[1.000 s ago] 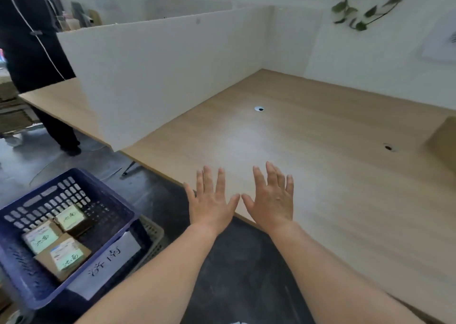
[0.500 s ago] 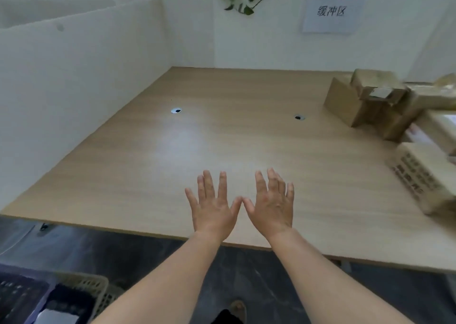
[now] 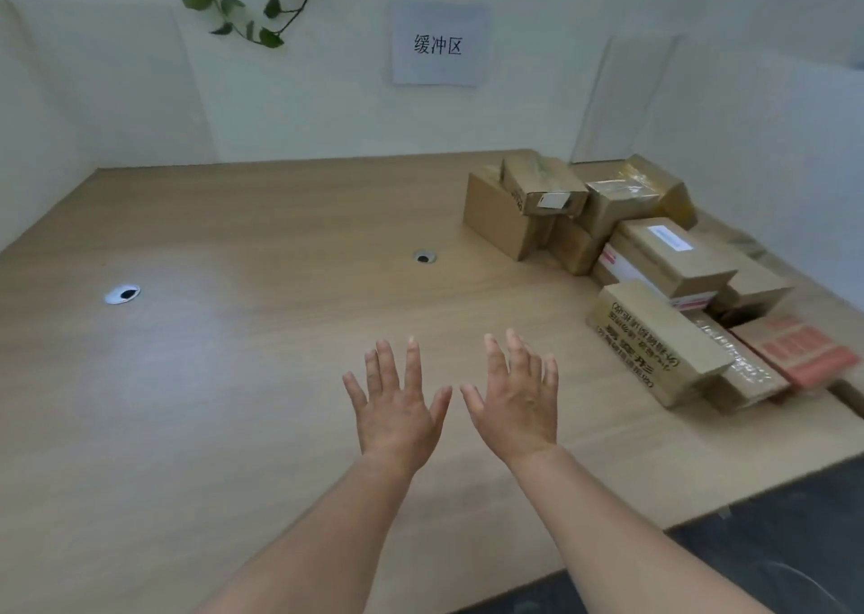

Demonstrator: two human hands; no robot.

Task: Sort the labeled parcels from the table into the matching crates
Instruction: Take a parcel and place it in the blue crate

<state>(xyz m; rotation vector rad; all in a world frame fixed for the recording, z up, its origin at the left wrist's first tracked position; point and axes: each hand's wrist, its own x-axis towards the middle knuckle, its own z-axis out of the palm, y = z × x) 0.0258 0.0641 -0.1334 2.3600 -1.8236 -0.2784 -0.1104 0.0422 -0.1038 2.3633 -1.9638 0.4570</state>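
The parcels (image 3: 654, 263), brown cartons of mixed sizes, lay heaped on the tabletop (image 3: 234, 380) to the right of and beyond the fingers (image 3: 412, 361), with none in contact with either hand. The nearest carton (image 3: 650, 342), printed with lettering on its side, sat near the right hand (image 3: 514, 403), just right of its fingertips but apart from them. The left hand (image 3: 397, 408) was held beside the right hand, thumbs close together. All fingers were spread wide and straight, backs up, holding nothing; contact with the tabletop could not be determined. A paper sign (image 3: 437, 45) hung on the wall far beyond the fingertips. No crate was in view. Judgement: the whole visible heap was unsorted, so the bulk of the task was left; the count of parcels already in crates could not be determined.
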